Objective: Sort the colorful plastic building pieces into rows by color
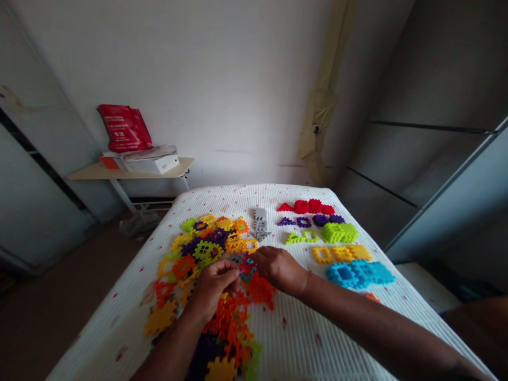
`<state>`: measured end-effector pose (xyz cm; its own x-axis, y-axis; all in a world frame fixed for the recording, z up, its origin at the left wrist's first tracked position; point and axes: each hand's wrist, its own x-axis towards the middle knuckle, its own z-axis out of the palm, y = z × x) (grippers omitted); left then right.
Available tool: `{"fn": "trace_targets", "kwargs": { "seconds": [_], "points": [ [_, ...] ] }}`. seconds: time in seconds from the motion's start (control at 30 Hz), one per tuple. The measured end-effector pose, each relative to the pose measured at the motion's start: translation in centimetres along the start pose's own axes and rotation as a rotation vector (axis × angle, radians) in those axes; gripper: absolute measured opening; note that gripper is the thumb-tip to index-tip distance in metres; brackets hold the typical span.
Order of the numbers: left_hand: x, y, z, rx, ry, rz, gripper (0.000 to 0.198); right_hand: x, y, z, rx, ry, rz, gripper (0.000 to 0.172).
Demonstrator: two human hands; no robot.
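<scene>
My left hand [217, 283] is closed over the middle of a mixed pile of plastic interlocking tiles, thumb and fingers pinched together. What lies in its fingers, if anything, is too small to make out. My right hand [279, 269] is bent down at the pile's right side with its fingers curled together, and their tips are hidden. Between the hands show a grey tile [236, 259] and a blue piece [249, 274]. Orange tiles [260, 291] lie beneath the right hand. A lime-green window tile [207, 252] rests beyond the left hand.
Sorted by colour on the right are red tiles [301, 206], purple tiles [304, 222], lime-green tiles [339, 233], yellow tiles [341, 254] and blue tiles [359, 274]. A grey column of tiles [260, 223] lies centrally. A side table [180, 167] holds a red bag [125, 128].
</scene>
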<state>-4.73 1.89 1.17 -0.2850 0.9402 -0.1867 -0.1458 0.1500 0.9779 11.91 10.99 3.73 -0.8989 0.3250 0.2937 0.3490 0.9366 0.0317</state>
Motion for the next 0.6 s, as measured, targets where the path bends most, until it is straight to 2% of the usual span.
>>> {"fn": "trace_targets", "kwargs": {
  "seconds": [0.3,0.4,0.5,0.53,0.6],
  "points": [
    [0.3,-0.9,-0.3,-0.036,-0.008,-0.014,0.024,1.3,-0.1,0.0,0.002,-0.022,-0.007,0.021],
    [0.5,-0.8,-0.3,-0.058,0.050,-0.011,0.031,2.1,0.9,-0.4,-0.018,-0.074,-0.031,0.021],
    [0.5,-0.6,-0.3,-0.091,0.134,0.031,0.042,3.2,4.7,-1.3,-0.051,-0.161,0.156,0.026],
    [0.5,-0.6,-0.3,-0.104,0.152,0.044,0.043,3.5,6.6,-1.6,-0.084,-0.200,0.299,0.030],
    [0.6,-0.6,-0.4,-0.123,0.164,0.053,0.044,4.1,10.7,-2.1,-0.140,-0.189,0.441,0.036]
  ]
}}
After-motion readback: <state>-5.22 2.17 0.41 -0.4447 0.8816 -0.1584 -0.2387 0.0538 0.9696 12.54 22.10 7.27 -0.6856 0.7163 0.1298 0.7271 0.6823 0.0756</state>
